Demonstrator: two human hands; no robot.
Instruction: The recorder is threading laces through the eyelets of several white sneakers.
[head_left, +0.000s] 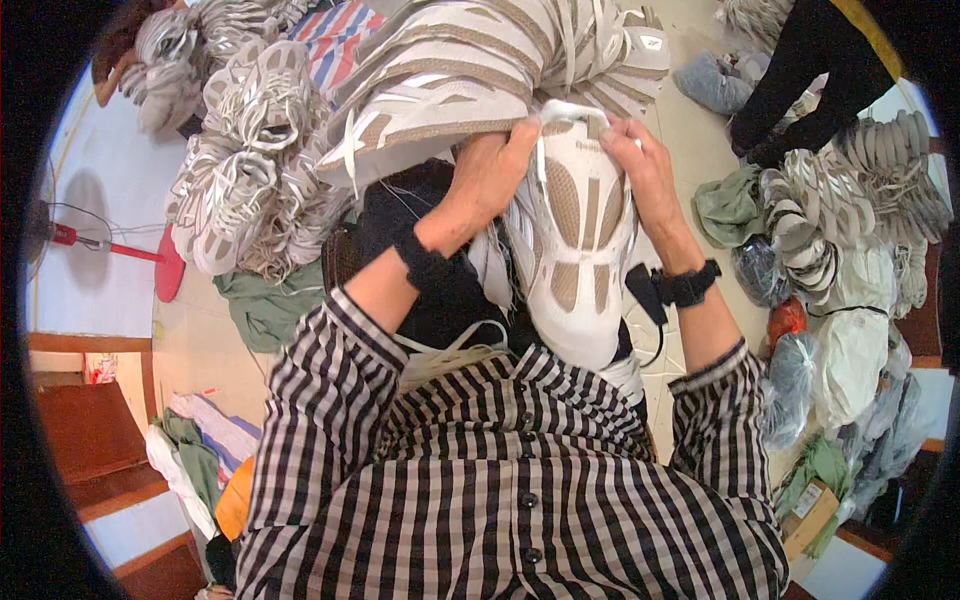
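Note:
A white sneaker upper [588,222] with brown mesh panels lies over my lap, its toe end toward me. My left hand [490,178] is closed, thumb and fingers pinching the left side of its far edge. On the opposite side of that edge, my right hand [645,172] grips with the thumb on top; its other fingers are partly hidden beneath. Just beyond both hands rests a long row of stacked sneaker uppers [450,75] in white and brown, one loose lace hanging near my left hand. Laces trail by my lap.
More bundled uppers [262,160] are heaped at the left above a green cloth [272,308]. A red-based stand [168,262] is beside them. At the right are further uppers [815,200], plastic bags [792,385] and a white sack [855,350]. Another person's dark-clothed legs [815,75] are at the far right.

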